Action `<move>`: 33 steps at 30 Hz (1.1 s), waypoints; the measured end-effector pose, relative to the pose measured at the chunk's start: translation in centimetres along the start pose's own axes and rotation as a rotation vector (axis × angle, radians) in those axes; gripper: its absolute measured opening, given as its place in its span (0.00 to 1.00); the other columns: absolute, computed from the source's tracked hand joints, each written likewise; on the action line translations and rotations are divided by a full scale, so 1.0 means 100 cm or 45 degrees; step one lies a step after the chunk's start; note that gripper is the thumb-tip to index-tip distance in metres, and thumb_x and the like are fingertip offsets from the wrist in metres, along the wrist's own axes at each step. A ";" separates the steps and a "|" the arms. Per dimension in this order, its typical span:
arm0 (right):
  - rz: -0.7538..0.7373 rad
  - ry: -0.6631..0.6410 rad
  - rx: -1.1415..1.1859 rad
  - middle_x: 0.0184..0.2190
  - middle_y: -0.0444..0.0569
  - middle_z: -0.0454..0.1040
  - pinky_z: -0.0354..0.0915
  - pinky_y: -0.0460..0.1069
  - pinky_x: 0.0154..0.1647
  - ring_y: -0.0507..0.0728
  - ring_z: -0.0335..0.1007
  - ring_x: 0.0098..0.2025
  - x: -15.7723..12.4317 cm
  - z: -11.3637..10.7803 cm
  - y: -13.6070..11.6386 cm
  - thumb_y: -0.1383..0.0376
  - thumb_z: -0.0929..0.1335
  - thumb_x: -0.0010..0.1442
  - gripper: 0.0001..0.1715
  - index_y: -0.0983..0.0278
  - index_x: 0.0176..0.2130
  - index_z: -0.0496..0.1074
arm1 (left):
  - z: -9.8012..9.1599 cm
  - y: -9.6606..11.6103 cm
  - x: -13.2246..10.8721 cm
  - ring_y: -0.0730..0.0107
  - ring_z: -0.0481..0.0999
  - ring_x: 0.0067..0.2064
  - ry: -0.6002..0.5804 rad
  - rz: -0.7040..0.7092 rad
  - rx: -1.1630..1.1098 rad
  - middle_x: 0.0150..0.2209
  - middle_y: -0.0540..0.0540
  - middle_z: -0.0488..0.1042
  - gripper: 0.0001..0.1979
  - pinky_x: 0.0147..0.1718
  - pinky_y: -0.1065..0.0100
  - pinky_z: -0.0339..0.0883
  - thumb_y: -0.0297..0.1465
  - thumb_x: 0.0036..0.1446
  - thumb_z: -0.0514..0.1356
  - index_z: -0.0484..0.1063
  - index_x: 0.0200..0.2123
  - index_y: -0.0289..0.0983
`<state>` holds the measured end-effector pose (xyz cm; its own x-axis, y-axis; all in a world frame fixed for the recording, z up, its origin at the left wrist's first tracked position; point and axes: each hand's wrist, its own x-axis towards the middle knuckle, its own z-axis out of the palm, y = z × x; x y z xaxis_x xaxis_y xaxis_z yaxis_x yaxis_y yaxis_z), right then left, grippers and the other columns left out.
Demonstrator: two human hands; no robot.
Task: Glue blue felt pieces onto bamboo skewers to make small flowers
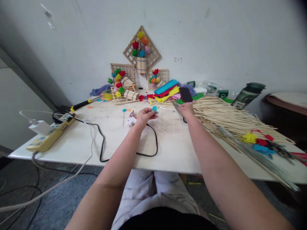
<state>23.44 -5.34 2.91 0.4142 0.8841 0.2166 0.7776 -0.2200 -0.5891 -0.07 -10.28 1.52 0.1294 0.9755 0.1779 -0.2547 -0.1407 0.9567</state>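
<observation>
Head view: the left hand (pixel 144 116) is raised just above the table (pixel 168 150), thumb and forefinger pinched on a small blue piece (pixel 154 109), which sits at the fingertips near the middle of the far table edge. A thin stick (pixel 166 109) seems to run from that piece toward the right hand (pixel 186 110). The right hand lies knuckles-up at the near end of the heap of sticks (pixel 227 119), its fingers curled down. Whether they grip the stick or only rest there, I cannot tell.

What looks like a glue gun (pixel 131 119) lies just left of the left hand, and its black cable (pixel 103 143) loops under both wrists to the power strip (pixel 48 136). Felt sheets (pixel 166 89) and a phone (pixel 185 94) lie beyond the hands. 3 felt flowers (pixel 249 138) lie well apart on the right.

The step looks like seating 1 felt bit on 1 stick. It would go best with a light pinch at the piece's edge, so the felt is not crushed and its centre shows. Steadying both wrists on the table should help line up the stick tip. The nozzle and the cable loop are close, so small finger movements seem safer than sweeping the forearm.
</observation>
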 end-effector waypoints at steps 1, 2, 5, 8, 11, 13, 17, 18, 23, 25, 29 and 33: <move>0.039 -0.018 -0.078 0.39 0.55 0.77 0.66 0.54 0.39 0.63 0.73 0.41 0.004 -0.005 0.006 0.66 0.65 0.50 0.14 0.63 0.35 0.78 | 0.000 0.000 0.000 0.70 0.76 0.29 -0.002 0.001 -0.006 0.31 0.42 0.77 0.20 0.35 0.64 0.71 0.40 0.39 0.69 0.68 0.28 0.32; 0.076 -0.029 -0.160 0.41 0.55 0.77 0.66 0.54 0.40 0.63 0.72 0.43 0.007 -0.010 0.012 0.66 0.64 0.52 0.15 0.63 0.37 0.78 | 0.000 -0.001 0.001 0.70 0.76 0.29 -0.006 0.002 -0.013 0.31 0.42 0.77 0.20 0.35 0.64 0.72 0.40 0.39 0.69 0.68 0.27 0.32; 0.173 -0.101 -0.360 0.47 0.56 0.74 0.65 0.54 0.44 0.63 0.70 0.48 0.015 -0.021 0.027 0.63 0.64 0.54 0.17 0.62 0.43 0.76 | 0.001 -0.001 0.000 0.70 0.76 0.28 -0.003 -0.005 -0.025 0.30 0.42 0.77 0.20 0.34 0.65 0.72 0.40 0.38 0.69 0.68 0.27 0.31; 0.173 -0.215 -0.437 0.47 0.57 0.74 0.65 0.56 0.46 0.66 0.69 0.49 0.019 -0.023 0.038 0.61 0.66 0.51 0.18 0.63 0.42 0.76 | 0.003 0.001 -0.001 0.70 0.76 0.27 0.005 -0.017 -0.009 0.29 0.42 0.77 0.20 0.33 0.65 0.72 0.40 0.38 0.69 0.69 0.27 0.31; 0.114 -0.339 -0.557 0.48 0.60 0.73 0.65 0.56 0.45 0.67 0.68 0.50 0.022 -0.019 0.041 0.62 0.66 0.51 0.21 0.65 0.44 0.75 | 0.005 0.002 -0.002 0.71 0.76 0.27 -0.006 -0.026 0.011 0.29 0.42 0.77 0.19 0.32 0.66 0.72 0.40 0.38 0.69 0.70 0.28 0.31; 0.069 -0.340 -0.614 0.48 0.62 0.73 0.65 0.54 0.44 0.66 0.68 0.51 0.024 -0.014 0.041 0.63 0.64 0.52 0.23 0.68 0.46 0.74 | 0.006 0.003 -0.002 0.72 0.75 0.26 -0.010 -0.026 0.011 0.29 0.42 0.77 0.19 0.32 0.66 0.72 0.39 0.38 0.69 0.70 0.27 0.30; -0.042 -0.313 -0.651 0.47 0.64 0.73 0.65 0.50 0.42 0.64 0.70 0.49 0.024 -0.008 0.038 0.65 0.63 0.52 0.24 0.71 0.47 0.73 | 0.006 0.002 -0.001 0.72 0.75 0.26 -0.005 -0.025 0.007 0.28 0.43 0.77 0.19 0.31 0.67 0.72 0.39 0.37 0.69 0.70 0.27 0.30; -0.057 -0.309 -0.649 0.47 0.64 0.73 0.65 0.50 0.41 0.64 0.70 0.49 0.024 -0.007 0.037 0.65 0.63 0.52 0.24 0.71 0.48 0.73 | 0.006 0.002 -0.001 0.72 0.75 0.26 -0.006 -0.027 0.006 0.28 0.43 0.77 0.19 0.31 0.67 0.72 0.39 0.37 0.70 0.70 0.27 0.30; -0.031 -0.269 -0.624 0.46 0.63 0.74 0.65 0.49 0.38 0.63 0.72 0.47 0.016 -0.006 0.031 0.64 0.63 0.52 0.24 0.69 0.47 0.74 | 0.007 0.003 -0.001 0.72 0.75 0.26 -0.012 -0.031 -0.004 0.28 0.43 0.77 0.20 0.31 0.67 0.71 0.39 0.36 0.70 0.70 0.27 0.30; -0.010 -0.254 -0.614 0.46 0.64 0.74 0.65 0.49 0.38 0.63 0.71 0.47 0.013 -0.005 0.028 0.64 0.64 0.51 0.24 0.70 0.47 0.73 | 0.007 0.003 -0.002 0.72 0.75 0.26 -0.011 -0.032 -0.011 0.28 0.43 0.77 0.20 0.30 0.67 0.71 0.39 0.36 0.70 0.70 0.26 0.31; -0.022 -0.235 -0.548 0.47 0.62 0.73 0.65 0.49 0.39 0.63 0.71 0.47 0.014 -0.001 0.027 0.66 0.64 0.51 0.26 0.69 0.49 0.72 | 0.007 0.004 -0.002 0.71 0.75 0.26 -0.003 -0.035 -0.006 0.28 0.43 0.77 0.20 0.30 0.67 0.71 0.39 0.36 0.70 0.70 0.27 0.30; -0.036 -0.217 -0.467 0.46 0.57 0.74 0.65 0.46 0.37 0.59 0.72 0.44 0.022 0.001 0.033 0.68 0.64 0.49 0.25 0.67 0.48 0.72 | 0.008 0.005 -0.002 0.72 0.75 0.26 -0.005 -0.037 0.003 0.28 0.42 0.77 0.20 0.31 0.67 0.71 0.39 0.36 0.70 0.69 0.27 0.31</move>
<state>26.86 -4.06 1.40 0.3300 0.9407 0.0781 0.9175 -0.3002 -0.2611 0.52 -10.73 2.14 0.1401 0.9785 0.1512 -0.2484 -0.1131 0.9620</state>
